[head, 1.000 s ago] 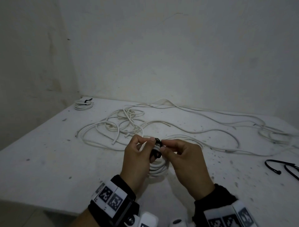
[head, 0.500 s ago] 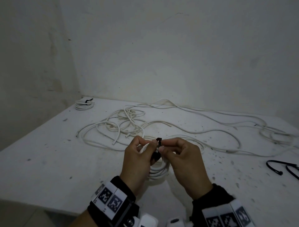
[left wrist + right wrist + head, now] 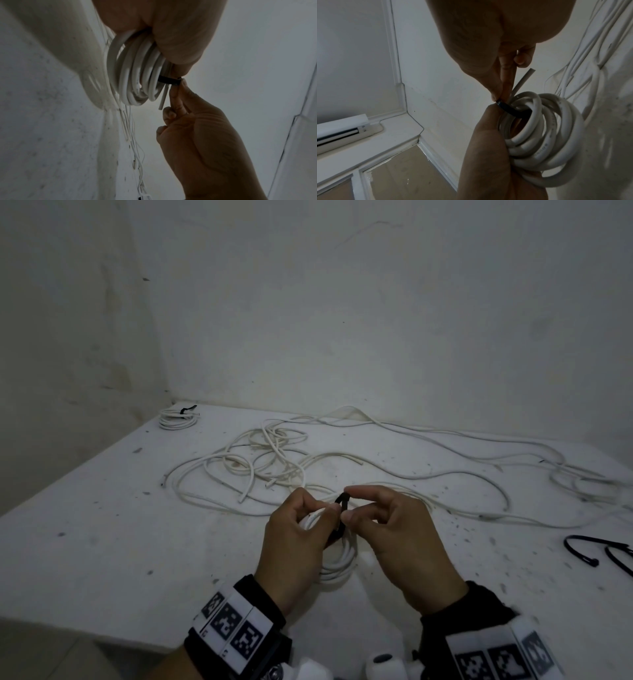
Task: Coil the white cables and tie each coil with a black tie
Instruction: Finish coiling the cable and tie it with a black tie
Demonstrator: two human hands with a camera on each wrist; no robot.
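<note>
My left hand (image 3: pixel 301 529) grips a small white cable coil (image 3: pixel 337 565) held upright just above the table's near middle. The same coil (image 3: pixel 137 75) fills the left wrist view, and the coil (image 3: pixel 544 138) shows in the right wrist view too. A black tie (image 3: pixel 340 505) loops through the coil at its top. My right hand (image 3: pixel 363 508) pinches the tie's end between thumb and forefinger; the tie (image 3: pixel 169 80) and the tie (image 3: pixel 513 110) show close up. A short free cable end (image 3: pixel 522 79) sticks out beside my fingers.
Loose white cables (image 3: pixel 274 467) sprawl across the white table (image 3: pixel 102 525) behind my hands and off to the right. A tied coil (image 3: pixel 178 419) lies in the far left corner. Spare black ties (image 3: pixel 599 553) lie at the right edge. Walls close the back and left.
My right thumb and forefinger have shifted on the tie, lifting its end slightly so the black loop stands more open above the coil. The left hand has kept its grip.
</note>
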